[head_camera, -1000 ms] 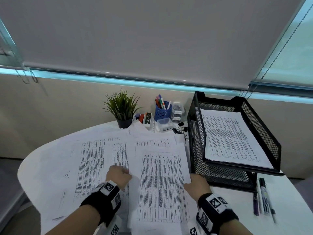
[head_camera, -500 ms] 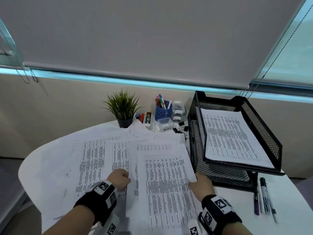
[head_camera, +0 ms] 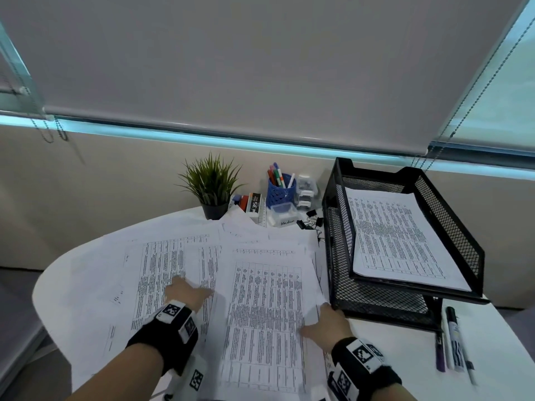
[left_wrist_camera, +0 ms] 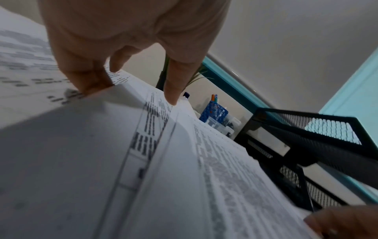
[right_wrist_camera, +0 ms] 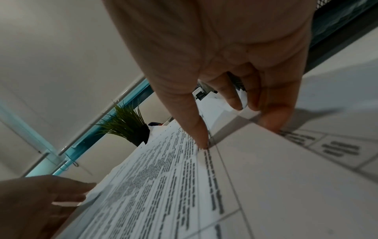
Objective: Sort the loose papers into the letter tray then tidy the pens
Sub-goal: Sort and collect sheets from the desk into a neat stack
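Note:
Printed papers (head_camera: 162, 273) lie spread over the round white table. One top sheet (head_camera: 263, 328) lies in front of me, between my hands. My right hand (head_camera: 321, 319) pinches its right edge: the thumb (right_wrist_camera: 196, 126) lies on top and the fingers (right_wrist_camera: 272, 116) curl at the lifted edge. My left hand (head_camera: 188, 290) rests on the papers beside its left edge, fingertips (left_wrist_camera: 88, 77) pressing down and thumb (left_wrist_camera: 175, 84) touching the edge. The black mesh letter tray (head_camera: 451, 227) stands on the right with a printed sheet (head_camera: 396, 238) in its upper tier. Loose pens (head_camera: 453, 340) lie right of the tray.
At the back stand a small potted plant (head_camera: 212, 183), a blue pen cup (head_camera: 280, 191) with several pens, small boxes and black binder clips (head_camera: 311, 221). Bare table (head_camera: 390, 357) shows in front of the tray. A wall with a lowered blind is just behind.
The top sheet swung to the right, then came back squarer. My left hand loosened from a fist and shifted left. My right hand moved right, then back left, along the sheet's edge.

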Available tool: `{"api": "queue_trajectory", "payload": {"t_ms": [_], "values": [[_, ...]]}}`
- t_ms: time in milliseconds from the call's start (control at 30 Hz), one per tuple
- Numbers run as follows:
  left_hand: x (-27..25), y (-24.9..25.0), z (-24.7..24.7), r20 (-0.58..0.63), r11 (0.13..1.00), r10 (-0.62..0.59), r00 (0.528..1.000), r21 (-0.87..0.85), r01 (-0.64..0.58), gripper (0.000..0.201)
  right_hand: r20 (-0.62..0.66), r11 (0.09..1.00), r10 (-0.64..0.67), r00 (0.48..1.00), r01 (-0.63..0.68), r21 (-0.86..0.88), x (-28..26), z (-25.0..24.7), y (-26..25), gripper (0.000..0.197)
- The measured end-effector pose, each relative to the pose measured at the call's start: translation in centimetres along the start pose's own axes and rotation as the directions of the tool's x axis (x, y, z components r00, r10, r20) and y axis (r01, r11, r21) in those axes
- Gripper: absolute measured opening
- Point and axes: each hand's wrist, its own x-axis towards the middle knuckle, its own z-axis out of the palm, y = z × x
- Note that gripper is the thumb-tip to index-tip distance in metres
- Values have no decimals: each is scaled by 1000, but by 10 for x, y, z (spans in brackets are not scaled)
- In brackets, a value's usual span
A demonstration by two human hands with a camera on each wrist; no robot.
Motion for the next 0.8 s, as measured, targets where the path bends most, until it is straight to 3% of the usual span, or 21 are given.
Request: {"api": "queue_trajectory", "payload": {"t_ms": [100, 200, 300, 367, 500, 633, 800], "values": [[6, -6, -2, 90, 989, -4, 996, -145, 17, 84, 45, 1000, 6, 999, -6, 12, 0, -2, -3, 77], [23, -21, 11, 254, 983, 3, 967, -179, 44, 113, 57, 995, -62, 996, 57, 82, 0, 0, -2, 38], [31, -31, 26, 321, 988, 5, 947, -149, 45, 131, 81, 980, -123, 989, 108, 164, -4, 0, -5, 28], [3, -16, 13, 331, 995, 28, 943, -103, 6, 108, 107, 976, -164, 981, 145, 163, -7, -3, -8, 34], [2, -16, 7, 244, 995, 77, 967, -76, -60, 53, 32, 986, -129, 991, 125, 107, -8, -8, -10, 54], [10, -22, -7, 146, 994, 98, 984, -65, -89, 44, -8, 989, -105, 994, 105, 108, -7, -12, -9, 53], [19, -30, -26, 96, 996, 90, 991, -4, -90, 28, 10, 987, -88, 996, 86, 133, -3, -8, -10, 66]]}}
